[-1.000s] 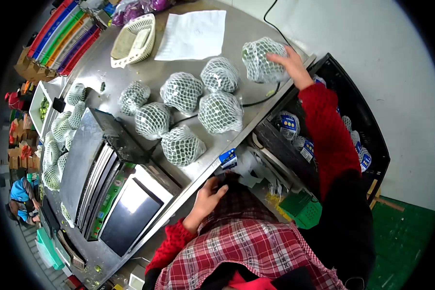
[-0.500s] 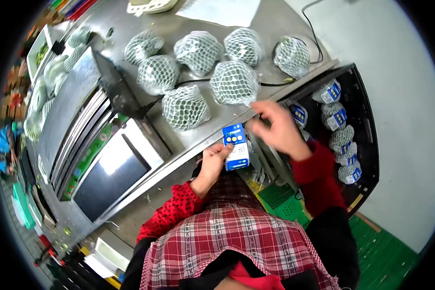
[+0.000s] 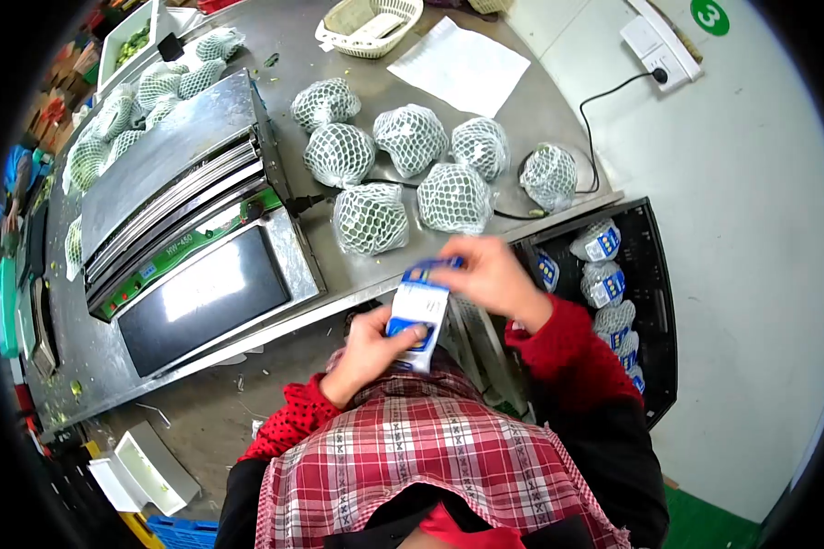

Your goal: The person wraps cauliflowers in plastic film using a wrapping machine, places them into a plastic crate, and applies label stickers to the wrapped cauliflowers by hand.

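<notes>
My left hand (image 3: 374,349) is closed on a blue-and-white printed label strip (image 3: 419,306), its thumb pressed over the lower part. At the strip's upper end my right hand (image 3: 493,279) pinches a blue label edge between thumb and fingers; slight blur hides whether that piece is separate. Just beyond the hands, on the metal table, stand several round green items wrapped in film and white foam net, the nearest being one wrapped item (image 3: 455,199) and another wrapped item (image 3: 371,220).
A black crate (image 3: 666,311) at the right holds netted items bearing blue labels. On the left stands a wrapping machine (image 3: 201,284) with a dark plate, more netted items behind it. A cream basket (image 3: 368,41) and white sheet (image 3: 460,66) lie at the back. A black cable (image 3: 595,137) reaches the wall socket.
My right hand has moved from above the crate's near corner onto the strip's upper end, now pinching it. The left hand still holds the strip, now tilted. The camera view has shifted.
</notes>
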The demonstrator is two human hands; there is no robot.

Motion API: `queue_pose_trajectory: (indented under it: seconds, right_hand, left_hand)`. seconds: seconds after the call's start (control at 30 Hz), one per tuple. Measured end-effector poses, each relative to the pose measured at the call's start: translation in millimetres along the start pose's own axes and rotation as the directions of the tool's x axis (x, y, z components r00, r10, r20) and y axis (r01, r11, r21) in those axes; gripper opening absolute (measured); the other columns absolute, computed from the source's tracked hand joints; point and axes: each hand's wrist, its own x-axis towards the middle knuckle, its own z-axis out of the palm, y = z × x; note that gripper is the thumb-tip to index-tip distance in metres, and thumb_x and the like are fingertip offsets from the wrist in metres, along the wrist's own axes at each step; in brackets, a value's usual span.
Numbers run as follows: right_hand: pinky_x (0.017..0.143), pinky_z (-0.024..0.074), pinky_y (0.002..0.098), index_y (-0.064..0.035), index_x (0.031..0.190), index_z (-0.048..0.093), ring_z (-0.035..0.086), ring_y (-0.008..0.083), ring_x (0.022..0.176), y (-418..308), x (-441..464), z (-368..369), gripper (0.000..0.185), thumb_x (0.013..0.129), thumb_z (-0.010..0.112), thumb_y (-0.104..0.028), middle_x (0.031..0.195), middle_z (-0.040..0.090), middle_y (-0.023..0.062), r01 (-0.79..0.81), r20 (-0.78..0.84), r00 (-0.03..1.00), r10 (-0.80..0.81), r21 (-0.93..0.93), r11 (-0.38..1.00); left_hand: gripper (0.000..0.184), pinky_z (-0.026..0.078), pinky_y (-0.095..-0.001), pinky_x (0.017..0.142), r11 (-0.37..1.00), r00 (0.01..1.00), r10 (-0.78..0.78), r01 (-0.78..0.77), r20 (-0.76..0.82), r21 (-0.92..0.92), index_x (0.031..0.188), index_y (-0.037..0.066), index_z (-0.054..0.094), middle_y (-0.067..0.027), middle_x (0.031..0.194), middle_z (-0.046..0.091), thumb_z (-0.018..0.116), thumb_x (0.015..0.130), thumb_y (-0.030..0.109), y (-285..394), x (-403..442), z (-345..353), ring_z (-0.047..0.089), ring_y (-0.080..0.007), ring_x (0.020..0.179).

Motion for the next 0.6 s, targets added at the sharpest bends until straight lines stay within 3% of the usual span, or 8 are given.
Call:
queue_pose_trajectory:
  seconds: [0.07,0.17,0.27,0.3,0.33,0.4,0.47,0.6]
  right_hand:
    - [0.056,0.0460,0.0282,0.0026,0.088,0.067,0.055,0.0089,0.060,-9,37,-42,0.023,0.078,0.077,-0.016,0.067,0.063,0.0044,-0.030,-0.101,0.995,0.017,-0.120,0.992]
    - [0.057,0.0512,0.0332,0.0038,0.090,0.067,0.065,0.0176,0.060,33,89,-83,0.029,0.075,0.076,-0.020,0.072,0.068,0.0137,-0.097,0.078,0.989,0.128,-0.318,0.943]
    - [0.064,0.0515,0.0449,0.0018,0.086,0.062,0.066,0.0326,0.067,79,113,-84,0.038,0.068,0.079,-0.028,0.067,0.063,0.0224,0.228,0.110,0.962,-0.250,-0.828,0.513]
    - [0.067,0.0508,0.0441,-0.0003,0.094,0.059,0.067,0.0294,0.080,61,110,-78,0.045,0.067,0.080,-0.029,0.078,0.065,0.0188,0.106,0.075,0.993,-0.089,-0.901,0.420]
    - [0.067,0.0508,0.0441,-0.0003,0.094,0.059,0.067,0.0294,0.080,54,105,-76,0.045,0.067,0.080,-0.029,0.078,0.065,0.0188,0.118,0.087,0.992,-0.091,-0.899,0.422]
    - [0.077,0.0489,0.0434,-0.0015,0.106,0.056,0.062,0.0286,0.102,46,99,-72,0.056,0.068,0.080,-0.034,0.101,0.063,0.0187,0.210,0.146,0.929,-0.340,-0.964,0.161]
    - [0.104,0.0344,0.0502,-0.0027,0.130,0.051,0.044,0.0351,0.127,70,94,-59,0.073,0.073,0.075,-0.043,0.133,0.050,0.0191,0.441,0.386,0.837,-0.388,-0.895,0.061]
    - [0.109,0.0269,0.0530,-0.0053,0.136,0.049,0.037,0.0360,0.133,110,102,-53,0.077,0.078,0.067,-0.053,0.139,0.046,0.0170,0.468,0.423,0.849,-0.318,-0.881,0.077]
  left_hand:
    - [0.019,0.053,-0.0237,0.073,0.996,0.997,-0.078,0.079,-0.009,0.043,0.103,-0.001,0.070,-0.0034,0.091,0.072,0.071,0.088,0.011,-16,-12,17,0.063,-0.0058,0.079]
    - [0.017,0.053,-0.0234,0.071,0.997,0.998,0.015,-0.020,-0.065,-0.076,0.103,0.000,0.070,-0.0030,0.091,0.072,0.071,0.088,0.008,-21,-19,43,0.063,-0.0056,0.077]
    - [0.017,0.053,-0.0232,0.071,0.982,0.993,-0.039,0.018,-0.112,-0.190,0.103,0.000,0.069,-0.0033,0.092,0.072,0.071,0.088,0.007,-23,-14,55,0.063,-0.0052,0.077]
    - [0.017,0.053,-0.0232,0.070,0.978,0.989,-0.028,-0.004,-0.146,-0.210,0.103,0.000,0.069,-0.0035,0.092,0.072,0.071,0.088,0.007,-23,-14,58,0.063,-0.0057,0.077]
    - [0.017,0.053,-0.0231,0.070,0.968,0.984,-0.016,-0.029,-0.176,-0.248,0.103,0.000,0.069,-0.0038,0.091,0.072,0.071,0.088,0.007,-20,-16,62,0.064,-0.0064,0.076]
    - [0.018,0.053,-0.0228,0.072,0.964,0.977,-0.014,-0.044,-0.214,-0.262,0.106,0.001,0.066,-0.0031,0.094,0.071,0.069,0.089,0.006,-23,-16,65,0.063,-0.0063,0.080]
    - [0.019,0.052,-0.0226,0.074,0.964,0.969,0.010,-0.075,-0.246,-0.254,0.108,0.001,0.065,-0.0027,0.095,0.070,0.068,0.089,0.006,-22,-13,70,0.063,-0.0061,0.082]
    - [0.021,0.051,-0.0226,0.078,0.954,0.939,0.049,-0.145,-0.341,-0.263,0.110,0.002,0.062,-0.0008,0.099,0.068,0.066,0.090,0.005,-14,-15,76,0.062,-0.0056,0.086]
